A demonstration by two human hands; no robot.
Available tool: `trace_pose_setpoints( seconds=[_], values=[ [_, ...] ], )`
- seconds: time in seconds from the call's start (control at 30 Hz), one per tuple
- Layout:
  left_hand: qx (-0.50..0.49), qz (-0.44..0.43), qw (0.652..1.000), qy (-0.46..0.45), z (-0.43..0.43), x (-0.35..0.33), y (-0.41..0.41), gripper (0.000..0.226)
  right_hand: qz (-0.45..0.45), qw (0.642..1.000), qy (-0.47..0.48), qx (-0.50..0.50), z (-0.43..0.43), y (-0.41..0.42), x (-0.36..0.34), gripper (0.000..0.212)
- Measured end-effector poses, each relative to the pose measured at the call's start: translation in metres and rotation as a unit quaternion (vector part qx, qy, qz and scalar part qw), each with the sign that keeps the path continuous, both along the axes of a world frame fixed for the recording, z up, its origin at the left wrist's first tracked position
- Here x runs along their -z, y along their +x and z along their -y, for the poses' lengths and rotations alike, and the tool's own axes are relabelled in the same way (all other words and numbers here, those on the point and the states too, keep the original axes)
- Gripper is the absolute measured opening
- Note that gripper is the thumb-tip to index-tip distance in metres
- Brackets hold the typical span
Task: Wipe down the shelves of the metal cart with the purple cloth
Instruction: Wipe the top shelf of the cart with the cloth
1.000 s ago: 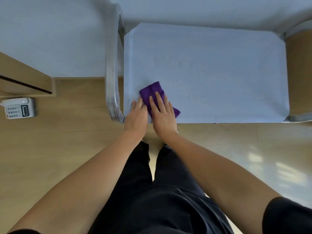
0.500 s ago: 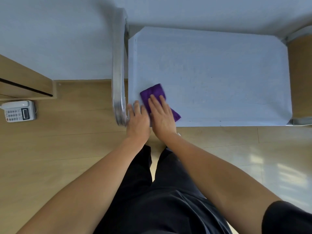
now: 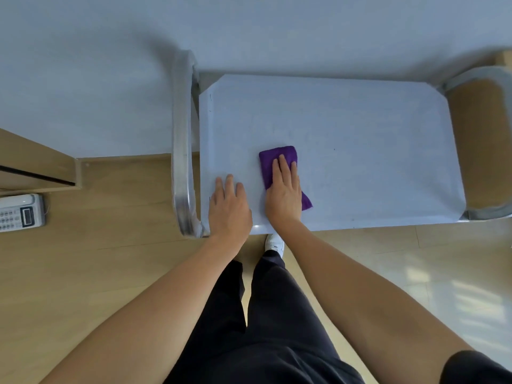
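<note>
Cloth [image 3: 277, 157], purple, lies flat on the top shelf [image 3: 360, 128] of the metal cart, in the near-left part. One corner pokes out by the wrist on the rt side. Right hand [image 3: 285, 195] lies on top of it, palm down, fingers straight & close together. It presses the cloth and does not curl round it. Left hand [image 3: 228, 206] is just beside, to the left, apart from the cloth. It rests flat on the bare shelf by the front edge, fingers straight too, w/ nothing in it.

A shiny bent bar [image 3: 181, 162] stands at the left end of the cart, and another bar [image 3: 480, 74] at the rt end. The tip of a white shoe [image 3: 274, 242] shows just under the shelf's front edge, above black pants [image 3: 277, 328]. Floor [image 3: 110, 245] is light wood. A gray phone [image 3: 20, 213] w/ buttons sits on it at the far left, well apart from the cart, near a wood cabinet [image 3: 33, 162].
</note>
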State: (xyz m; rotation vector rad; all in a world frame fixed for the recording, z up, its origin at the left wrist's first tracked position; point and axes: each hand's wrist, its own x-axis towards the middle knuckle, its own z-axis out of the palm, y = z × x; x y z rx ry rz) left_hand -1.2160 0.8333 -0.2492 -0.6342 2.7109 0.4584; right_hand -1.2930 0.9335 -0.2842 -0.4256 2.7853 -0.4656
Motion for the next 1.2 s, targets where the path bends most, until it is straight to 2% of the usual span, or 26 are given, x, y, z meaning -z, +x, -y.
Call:
trace_pose_setpoints(
  seconds=[0.17,0.37,0.53,0.57,0.63,0.7,0.77,0.83,0.93,0.97,1.03,1.1,1.17,1.2],
  values=[
    [-0.019,-0.028,0.999,-0.021,0.011,0.018,-0.037,0.044,-0.071,0.994,-0.024,-0.079,0.0,-0.024,0.015,0.052],
    [-0.006,-0.127,0.988,-0.083,0.019,0.049,-0.037,0.019,-0.074,0.997,-0.023,-0.013,0.052,-0.079,0.024,0.052],
    [-0.028,-0.185,0.979,-0.082,0.022,0.065,-0.042,0.034,-0.113,0.968,-0.067,-0.214,0.074,-0.085,0.033,0.047],
    [-0.033,-0.185,0.979,-0.078,0.022,0.066,-0.044,0.036,-0.134,0.965,-0.073,-0.212,0.069,-0.093,0.037,0.045],
    [-0.036,-0.185,0.979,-0.074,0.021,0.065,-0.043,0.039,-0.168,0.973,-0.071,-0.142,0.054,-0.114,0.043,0.044],
    [-0.032,-0.184,0.98,-0.072,0.022,0.065,-0.041,0.041,-0.14,0.988,-0.044,-0.046,0.041,-0.133,0.039,0.046],
    [-0.028,-0.182,0.981,-0.066,0.024,0.063,-0.042,0.042,-0.11,0.994,-0.015,0.009,0.043,-0.137,0.037,0.048],
    [-0.034,-0.184,0.981,-0.053,0.025,0.061,-0.042,0.039,-0.128,0.991,-0.019,-0.039,0.06,-0.122,0.033,0.049],
    [-0.048,-0.182,0.981,-0.038,0.026,0.058,-0.042,0.038,-0.126,0.963,-0.052,-0.231,0.079,-0.094,0.034,0.056],
    [-0.047,-0.179,0.982,-0.035,0.027,0.057,-0.042,0.038,-0.117,0.955,-0.06,-0.264,0.079,-0.094,0.034,0.056],
    [-0.034,-0.167,0.985,-0.03,0.03,0.056,-0.04,0.041,-0.132,0.959,-0.059,-0.243,0.076,-0.107,0.03,0.05],
    [-0.02,-0.158,0.987,-0.026,0.033,0.056,-0.039,0.043,-0.166,0.973,-0.017,-0.161,0.079,-0.119,0.022,0.046],
    [-0.016,-0.153,0.988,-0.02,0.034,0.054,-0.038,0.044,-0.157,0.981,0.006,-0.109,0.09,-0.124,0.015,0.047],
    [-0.018,-0.151,0.988,-0.015,0.034,0.053,-0.038,0.044,-0.143,0.983,0.007,-0.117,0.095,-0.124,0.012,0.05]
  ],
)
